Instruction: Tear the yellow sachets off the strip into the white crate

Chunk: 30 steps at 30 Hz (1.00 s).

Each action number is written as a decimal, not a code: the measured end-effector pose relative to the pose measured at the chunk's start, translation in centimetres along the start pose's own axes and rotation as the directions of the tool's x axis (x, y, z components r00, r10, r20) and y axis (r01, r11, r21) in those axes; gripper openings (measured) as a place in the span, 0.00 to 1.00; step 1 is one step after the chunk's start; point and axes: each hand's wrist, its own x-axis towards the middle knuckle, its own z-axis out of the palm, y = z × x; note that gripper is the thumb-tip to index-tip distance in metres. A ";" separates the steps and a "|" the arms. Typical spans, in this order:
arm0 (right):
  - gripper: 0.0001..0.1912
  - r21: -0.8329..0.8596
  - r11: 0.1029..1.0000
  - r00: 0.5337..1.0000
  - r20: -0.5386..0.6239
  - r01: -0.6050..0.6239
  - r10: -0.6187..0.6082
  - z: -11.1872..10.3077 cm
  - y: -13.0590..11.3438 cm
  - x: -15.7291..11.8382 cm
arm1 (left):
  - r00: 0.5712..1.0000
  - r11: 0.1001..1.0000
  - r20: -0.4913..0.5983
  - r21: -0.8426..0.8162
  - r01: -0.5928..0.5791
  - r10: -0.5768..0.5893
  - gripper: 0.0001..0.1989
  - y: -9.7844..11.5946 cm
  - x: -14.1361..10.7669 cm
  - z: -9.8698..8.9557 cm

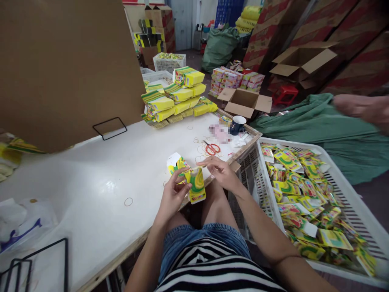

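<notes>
My left hand [174, 191] grips a small flat yellow-and-green printed carton [197, 186] at the table's front edge, above my lap, thumb on its face. My right hand [219, 172] is just right of the carton's upper end, fingers stretched toward it; I see nothing held in them, and cannot tell whether the fingertips touch it. Behind the left fingers, another carton with a white end flap [174, 159] lies on the white table [106, 182]. Red-handled scissors [212, 149] rest beyond my right hand, among scattered rubber bands [199, 159].
Bundled yellow cartons [182, 97] are stacked at the table's far end, near a dark mug [237, 125]. To the right stands a white crate [270, 202] of loose cartons. A cardboard panel [69, 73] rises at left. Another person's hand [358, 106] shows at right.
</notes>
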 end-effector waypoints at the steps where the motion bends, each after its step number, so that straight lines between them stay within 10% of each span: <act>1: 0.23 0.015 1.000 0.999 0.030 -0.024 0.024 -0.1 -0.2 0.0 | 1.000 0.998 -0.013 0.054 -0.013 0.014 0.22 0.0 -0.1 0.1; 6: 0.19 -0.010 0.982 0.949 0.254 -0.189 0.185 0.5 -1.5 0.0 | 0.999 0.986 -0.026 0.162 -0.039 0.044 0.20 0.3 -0.4 0.5; 11: 0.16 -0.388 0.913 0.975 0.124 -0.126 0.187 1.5 -1.7 0.1 | 1.000 0.996 0.017 0.084 -0.001 -0.001 0.22 0.8 -0.6 0.6; 21: 0.19 -0.445 0.883 0.979 0.052 -0.152 0.195 2.3 -1.5 0.0 | 1.000 0.999 -0.022 0.039 -0.020 0.021 0.23 0.9 -0.4 0.7; 30: 0.11 -0.043 0.999 0.998 -0.062 -0.026 0.024 1.8 0.2 -1.2 | 0.997 0.993 0.080 -0.118 0.008 0.002 0.25 0.1 0.1 1.2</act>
